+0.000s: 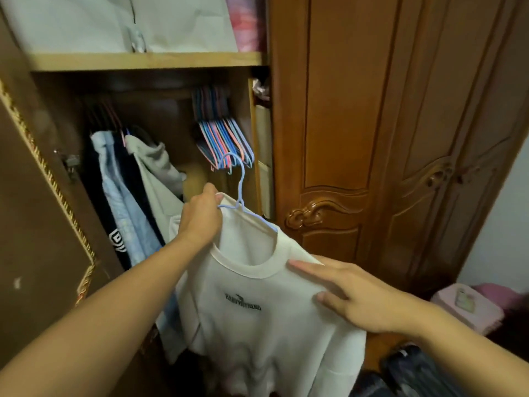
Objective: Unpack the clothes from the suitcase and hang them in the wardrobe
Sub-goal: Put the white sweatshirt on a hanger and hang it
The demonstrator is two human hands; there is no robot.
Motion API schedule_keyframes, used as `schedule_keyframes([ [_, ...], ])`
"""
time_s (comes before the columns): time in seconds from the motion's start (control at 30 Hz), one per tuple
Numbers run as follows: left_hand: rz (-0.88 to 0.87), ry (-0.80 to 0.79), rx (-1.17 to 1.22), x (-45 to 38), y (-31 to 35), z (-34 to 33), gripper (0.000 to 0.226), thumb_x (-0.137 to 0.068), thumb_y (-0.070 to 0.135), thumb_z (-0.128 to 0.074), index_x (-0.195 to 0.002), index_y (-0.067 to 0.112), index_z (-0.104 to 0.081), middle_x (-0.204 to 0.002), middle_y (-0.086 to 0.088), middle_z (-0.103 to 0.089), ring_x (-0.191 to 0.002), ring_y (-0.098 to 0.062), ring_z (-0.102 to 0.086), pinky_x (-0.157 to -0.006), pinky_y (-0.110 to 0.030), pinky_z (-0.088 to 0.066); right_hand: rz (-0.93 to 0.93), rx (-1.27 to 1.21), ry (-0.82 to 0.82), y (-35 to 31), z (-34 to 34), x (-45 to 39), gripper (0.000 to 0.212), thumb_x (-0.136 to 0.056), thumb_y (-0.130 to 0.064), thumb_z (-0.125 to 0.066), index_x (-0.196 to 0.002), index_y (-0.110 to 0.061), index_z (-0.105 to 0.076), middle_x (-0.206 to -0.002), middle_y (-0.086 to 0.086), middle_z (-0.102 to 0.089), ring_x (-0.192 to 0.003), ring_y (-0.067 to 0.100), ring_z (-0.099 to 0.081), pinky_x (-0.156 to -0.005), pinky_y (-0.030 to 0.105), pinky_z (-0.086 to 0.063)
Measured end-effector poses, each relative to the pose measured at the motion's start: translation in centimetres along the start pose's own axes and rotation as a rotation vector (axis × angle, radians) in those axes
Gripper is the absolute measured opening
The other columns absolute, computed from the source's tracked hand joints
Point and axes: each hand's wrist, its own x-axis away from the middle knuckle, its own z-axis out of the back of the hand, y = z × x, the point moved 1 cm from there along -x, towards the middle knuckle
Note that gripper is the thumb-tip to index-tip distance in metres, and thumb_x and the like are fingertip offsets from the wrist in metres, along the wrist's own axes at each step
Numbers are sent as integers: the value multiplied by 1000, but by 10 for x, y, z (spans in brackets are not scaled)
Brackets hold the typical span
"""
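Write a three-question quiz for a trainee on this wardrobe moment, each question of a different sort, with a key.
1. True or false: the white T-shirt already hangs from the rail in the wardrobe.
2. Which of the hands grips the blue hanger? A) left hand B) right hand C) both
3. Fill in: the spare hangers hang bunched at the ______ end of the rail, as the camera sees it.

Key: 1. False; it is on the blue hanger, held in front of the open wardrobe. 2. A; the right hand lies flat on the shirt's shoulder. 3. Right; the hung clothes are at the left.
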Motion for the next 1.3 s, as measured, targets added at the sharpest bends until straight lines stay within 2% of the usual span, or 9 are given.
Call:
schedule_keyframes([
  [0.13,11,41,-1,-28,8,1,14,-107,23,-40,-95,16,-37,-103,-23,-62,-96,-47,-56,-71,-41,-34,-9,-312,-138,5,17,-21,73,-98,-9,-60,-151,-48,-31,-153,-33,-33,-142,-8,-30,-121,27,-26],
  [0.33,72,-35,267,-77,12,-1,9,-98,25,-58,-102,17,-56,-104,-9,-61,-105,-33,-58,-78,-34,-41,-13,-269,111,13,53,-72,90,-80,14,-40,-144,-49,-44,-144,-30,-47,-134,-14,-38,-109,7,-29],
  [0.47,132,-282,-114,-70,-32,-5,76,-89,46,-70,-153,33,-32,-155,-13,-28,-143,-36,-26,-119,-43,-26,-64,-102,153,31,32,-111,80,-83,6,-36,-150,-38,-42,-144,-16,-51,-136,4,-43,-103,6,-29],
  [0.57,225,-107,-337,-54,-79,17,70,-92,37,-64,-154,28,-33,-157,-17,-23,-143,-40,-23,-119,-45,-24,-50,-73,119,36,9,-146,79,-80,-6,-31,-151,-41,-37,-145,-3,-56,-135,23,-50,-108,33,-42],
  [0.73,195,231,-599,-54,-123,89,59,-84,15,-64,-142,12,-53,-142,-27,-42,-138,-48,-30,-111,-58,-33,-48,-54,196,14,12,-219,70,-91,-1,-38,-151,-38,-40,-149,4,-51,-137,27,-46,-112,33,-39],
  [0.9,39,309,-930,-60,-126,121,54,-76,19,-72,-129,9,-62,-152,-27,-39,-149,-49,-17,-121,-59,-9,-68,-14,311,-21,38,-296,71,-89,1,-39,-153,-30,-37,-151,12,-47,-137,36,-44,-115,41,-36],
  [1.07,167,359,-1031,-76,-122,123,48,-83,38,-63,-127,19,-62,-166,-20,-16,-148,-56,12,-116,-68,16,-71,-15,344,-31,14,-362,72,-91,4,-40,-156,-25,-29,-144,16,-51,-131,35,-48,-110,43,-40],
  [1.2,156,317,-1064,-78,-128,121,41,-83,38,-62,-120,21,-68,-165,-19,-22,-149,-55,8,-112,-72,17,-103,-176,408,-8,2,-391,69,-93,4,-41,-156,-24,-32,-148,11,-47,-130,30,-47,-110,38,-38],
  [1.3,115,347,-1045,-80,-132,121,40,-79,35,-68,-115,19,-70,-162,-20,-28,-151,-52,1,-113,-73,13,-68,-219,459,-7,17,-429,72,-91,7,-39,-156,-24,-32,-134,13,-57,-109,27,-58,-95,39,-50],
])
